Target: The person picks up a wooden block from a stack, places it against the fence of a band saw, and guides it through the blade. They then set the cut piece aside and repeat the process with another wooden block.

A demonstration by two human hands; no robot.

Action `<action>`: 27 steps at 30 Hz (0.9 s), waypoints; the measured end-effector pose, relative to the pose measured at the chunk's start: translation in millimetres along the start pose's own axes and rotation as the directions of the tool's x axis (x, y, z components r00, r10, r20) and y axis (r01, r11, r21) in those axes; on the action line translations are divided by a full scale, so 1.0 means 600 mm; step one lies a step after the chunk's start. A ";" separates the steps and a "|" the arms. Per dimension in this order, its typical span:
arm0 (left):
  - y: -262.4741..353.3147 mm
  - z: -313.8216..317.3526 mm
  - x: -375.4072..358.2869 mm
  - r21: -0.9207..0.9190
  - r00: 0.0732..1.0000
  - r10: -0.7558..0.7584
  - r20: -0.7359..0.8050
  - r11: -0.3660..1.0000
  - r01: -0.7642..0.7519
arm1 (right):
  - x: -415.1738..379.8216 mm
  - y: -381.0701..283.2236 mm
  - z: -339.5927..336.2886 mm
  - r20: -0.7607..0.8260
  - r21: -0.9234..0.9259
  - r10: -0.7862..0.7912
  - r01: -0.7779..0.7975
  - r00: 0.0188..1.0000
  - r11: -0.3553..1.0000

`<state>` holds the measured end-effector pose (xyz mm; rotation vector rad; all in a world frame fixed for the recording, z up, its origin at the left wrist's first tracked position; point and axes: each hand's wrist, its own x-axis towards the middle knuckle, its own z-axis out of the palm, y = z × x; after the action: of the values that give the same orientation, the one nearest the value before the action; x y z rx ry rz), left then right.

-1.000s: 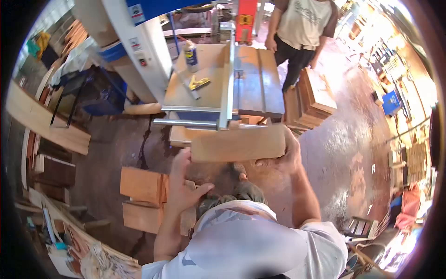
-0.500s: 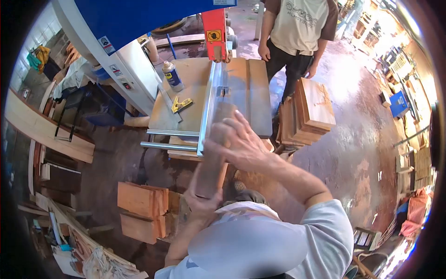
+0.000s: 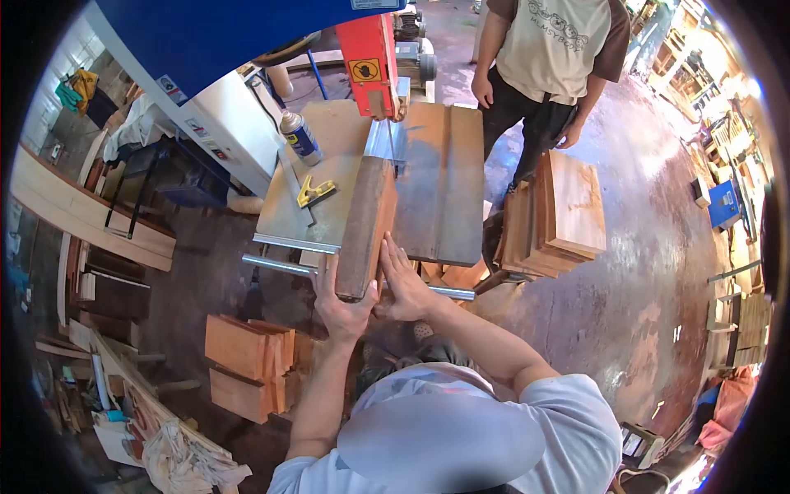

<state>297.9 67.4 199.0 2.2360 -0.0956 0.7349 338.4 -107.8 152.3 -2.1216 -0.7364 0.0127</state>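
Observation:
A thick wooden block (image 3: 366, 226) lies lengthwise on the metal saw table (image 3: 444, 189), its far end close to the band saw's blade, below the red guard (image 3: 367, 70). My left hand (image 3: 341, 311) grips the near end, fingers along the left side and thumb at the right corner. Against the block's right side, my right hand (image 3: 403, 284) rests with straight fingers pressed to the wood. To the left on the table stand a spray can (image 3: 301, 138) and a yellow-headed combination square (image 3: 315, 193).
A person (image 3: 547, 66) stands beyond the table at right. Stacked wooden blocks (image 3: 564, 206) stand right of the saw; more wood pieces (image 3: 247, 362) sit at lower left. A metal rail (image 3: 280, 265) runs along the table's front. The saw's white column (image 3: 206, 123) rises at left.
The block has come down onto the saw table, toward the blade. My right hand has shifted from over the block to its right side. My left hand still holds the near end.

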 end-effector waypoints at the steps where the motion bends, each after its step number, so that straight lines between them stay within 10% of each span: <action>1: 0.005 -0.002 0.009 -0.082 0.990 -0.080 0.113 0.993 0.090 | 0.003 0.008 0.003 -0.020 -0.024 0.016 -0.016 1.000 1.000; 3: 0.010 -0.024 0.034 -0.203 0.916 -0.209 0.342 0.935 0.290 | 0.013 0.024 0.024 -0.054 -0.065 0.039 -0.043 0.998 0.997; 9: -0.048 -0.054 0.099 -0.315 0.789 0.082 0.609 0.938 0.145 | 0.030 0.034 0.011 -0.050 -0.027 0.103 -0.105 0.993 0.994; 27: -0.056 -0.022 0.145 -0.266 0.801 0.125 0.586 0.963 0.045 | 0.073 0.020 -0.038 -0.020 0.085 0.263 -0.261 0.964 0.962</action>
<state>373.5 113.9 230.8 2.1223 -0.5247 -0.0053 386.5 -107.8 168.5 -2.1211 -0.4245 0.1502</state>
